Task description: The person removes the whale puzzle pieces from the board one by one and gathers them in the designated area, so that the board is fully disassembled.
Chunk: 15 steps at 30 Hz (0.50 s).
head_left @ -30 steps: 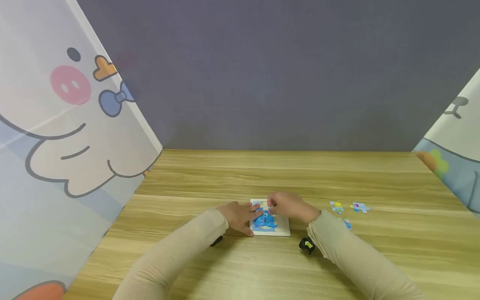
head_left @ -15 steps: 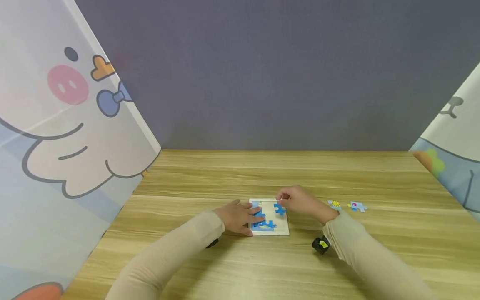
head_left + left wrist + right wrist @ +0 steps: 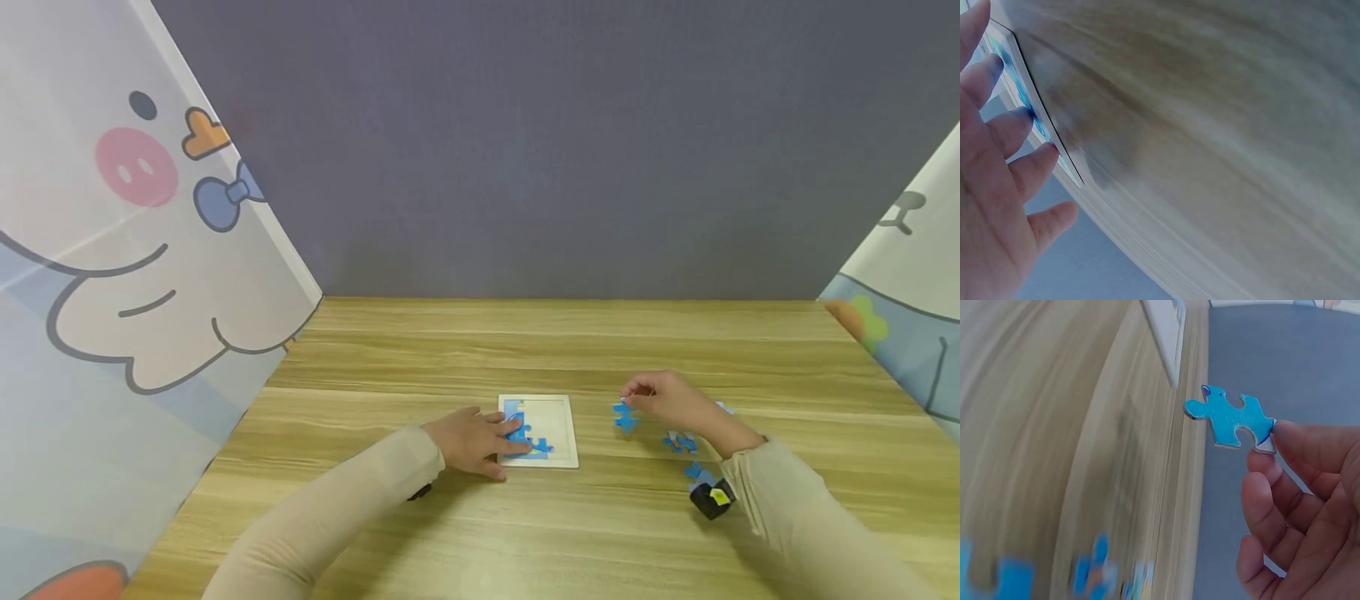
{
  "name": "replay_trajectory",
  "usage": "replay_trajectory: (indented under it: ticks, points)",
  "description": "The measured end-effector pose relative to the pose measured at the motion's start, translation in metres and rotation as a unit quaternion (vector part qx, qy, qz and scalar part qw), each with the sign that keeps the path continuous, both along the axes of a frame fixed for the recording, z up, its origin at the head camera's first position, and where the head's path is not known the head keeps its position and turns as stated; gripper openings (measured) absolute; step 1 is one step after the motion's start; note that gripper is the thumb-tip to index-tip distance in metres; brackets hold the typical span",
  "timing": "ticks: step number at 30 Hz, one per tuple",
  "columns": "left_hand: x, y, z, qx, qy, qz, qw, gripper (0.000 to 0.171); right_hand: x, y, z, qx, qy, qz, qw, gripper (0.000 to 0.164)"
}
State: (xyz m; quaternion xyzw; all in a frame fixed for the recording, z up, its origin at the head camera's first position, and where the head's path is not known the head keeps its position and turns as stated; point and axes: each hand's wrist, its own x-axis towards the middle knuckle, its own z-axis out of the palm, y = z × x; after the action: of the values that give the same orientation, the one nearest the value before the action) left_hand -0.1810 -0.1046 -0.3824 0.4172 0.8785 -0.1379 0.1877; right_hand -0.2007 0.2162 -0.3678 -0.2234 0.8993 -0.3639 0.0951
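A blue jigsaw puzzle piece (image 3: 1232,419) is pinched at one corner between the thumb and fingertips of my right hand (image 3: 675,404). In the head view it hangs above the table, right of the white puzzle tray (image 3: 566,433). My left hand (image 3: 472,442) rests with spread, straight fingers on the tray's left side, over the fitted blue pieces (image 3: 538,446). Those pieces run along the tray's left and lower edges, partly hidden by the fingers. Bare white board shows in the tray's upper right. In the left wrist view, the fingertips (image 3: 1022,115) lie along the tray's edge.
Loose puzzle pieces (image 3: 680,442) lie on the wooden table (image 3: 420,342) under and beside the right forearm, some partly covered by it. A black wrist strap (image 3: 711,498) sits below the right wrist. A grey panel (image 3: 570,150) stands behind the table.
My right hand has lifted the blue puzzle piece off the tray and carried it right, over the table. More white board shows in the tray now. The left hand has stayed on the tray.
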Motion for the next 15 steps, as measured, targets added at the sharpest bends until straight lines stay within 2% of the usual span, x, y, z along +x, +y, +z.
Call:
replay_trajectory:
  ticks: [3,8,15]
  points:
    - [0.002,-0.001,0.002,-0.005,0.011,-0.008,0.9999,0.058,0.003,0.017,0.001,0.005,-0.006,-0.011,1.0,0.016]
    - [0.004,-0.003,0.004,-0.015,0.027,-0.016,0.9994,0.056,0.003,0.039,-0.002,-0.014,-0.051,-0.026,0.998,0.021]
    - [0.004,-0.002,0.002,-0.001,0.016,-0.016,0.9997,0.055,0.002,0.067,-0.004,-0.04,-0.132,-0.021,0.99,0.023]
